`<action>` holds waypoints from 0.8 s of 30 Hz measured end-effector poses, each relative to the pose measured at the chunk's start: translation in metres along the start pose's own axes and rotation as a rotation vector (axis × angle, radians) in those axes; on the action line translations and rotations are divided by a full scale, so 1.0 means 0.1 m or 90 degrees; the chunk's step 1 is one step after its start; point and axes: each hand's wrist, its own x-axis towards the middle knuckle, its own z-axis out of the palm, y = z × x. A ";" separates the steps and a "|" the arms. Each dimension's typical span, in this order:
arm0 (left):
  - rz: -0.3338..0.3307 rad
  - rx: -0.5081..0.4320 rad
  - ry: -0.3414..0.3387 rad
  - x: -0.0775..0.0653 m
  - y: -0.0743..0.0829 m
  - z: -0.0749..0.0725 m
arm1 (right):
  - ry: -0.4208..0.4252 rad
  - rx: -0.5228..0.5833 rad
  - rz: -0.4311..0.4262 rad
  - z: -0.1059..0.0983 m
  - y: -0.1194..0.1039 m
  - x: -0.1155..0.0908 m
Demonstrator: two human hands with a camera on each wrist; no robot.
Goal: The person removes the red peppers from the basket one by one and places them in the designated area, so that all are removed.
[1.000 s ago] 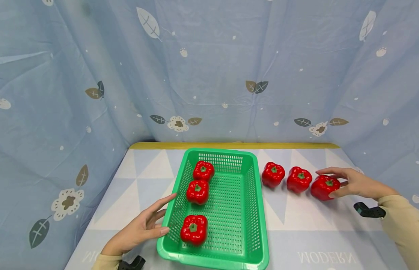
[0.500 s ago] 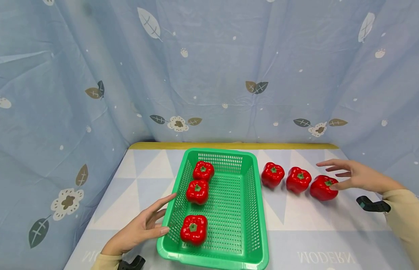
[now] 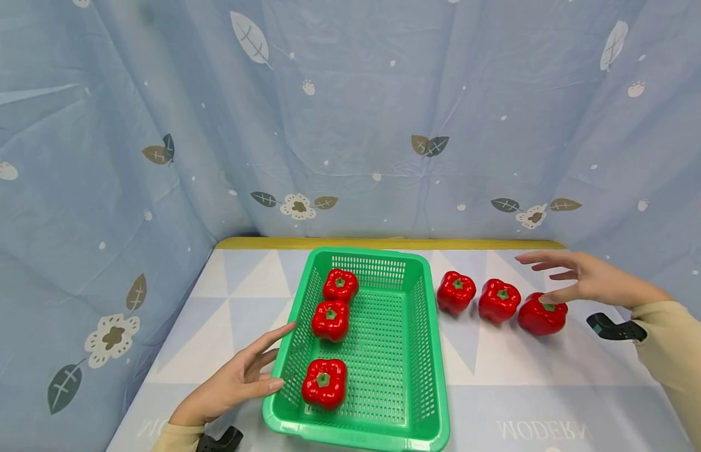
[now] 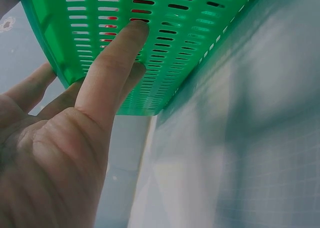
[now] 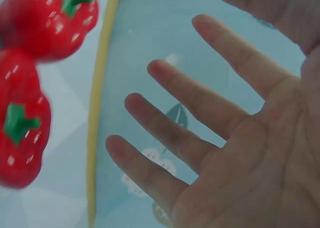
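Note:
A green plastic basket (image 3: 435, 351) with slotted walls holds three red bell peppers, one of them a near bell pepper (image 3: 325, 384). My left hand (image 3: 232, 380) rests against its left side, fingers extended and fingertips at the rim. In the left wrist view, a finger (image 4: 107, 70) lies along the slotted wall. To the right of the basket stand three more: a left pepper (image 3: 456, 292), a middle pepper (image 3: 499, 301) and a right pepper (image 3: 541, 316). My right hand (image 3: 596, 279) hovers over the right one with spread fingers, nothing in its grasp; its thumb overlaps that pepper's top in the head view.
The table carries a white and grey-blue triangle-patterned cover (image 3: 497, 364). A yellow strip (image 3: 475, 244) edges its far side. Blue patterned curtains (image 3: 373, 125) hang behind and at both sides.
My right hand has let go of the right pepper and risen above it, drawing right at first, then back left and farther away. My left hand has stayed at the basket.

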 end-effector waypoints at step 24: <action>-0.015 -0.004 -0.002 -0.01 0.02 0.00 | -0.093 0.216 -0.207 0.14 -0.94 0.55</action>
